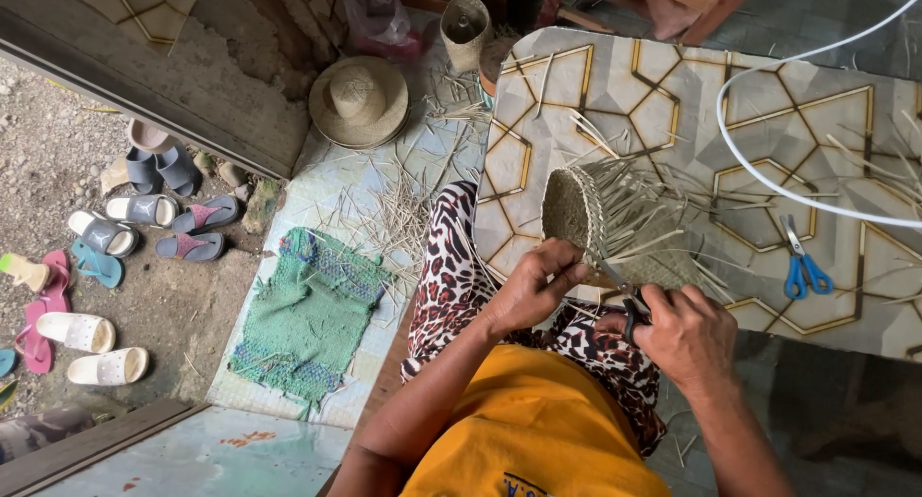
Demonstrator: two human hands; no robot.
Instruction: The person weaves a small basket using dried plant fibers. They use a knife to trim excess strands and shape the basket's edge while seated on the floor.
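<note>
The left hand (534, 288) grips the rim of a half-woven straw basket (588, 212) lying on its side at the near edge of the patterned table (672, 94), while the right hand (684, 336) is closed around black-handled scissors (626, 302) touching its loose strands, blue scissors (803, 267) lying apart to the right.

L hand (530, 288) gripping woven basket (576, 209), R hand (684, 334) w/ scissors (629, 310)
</note>
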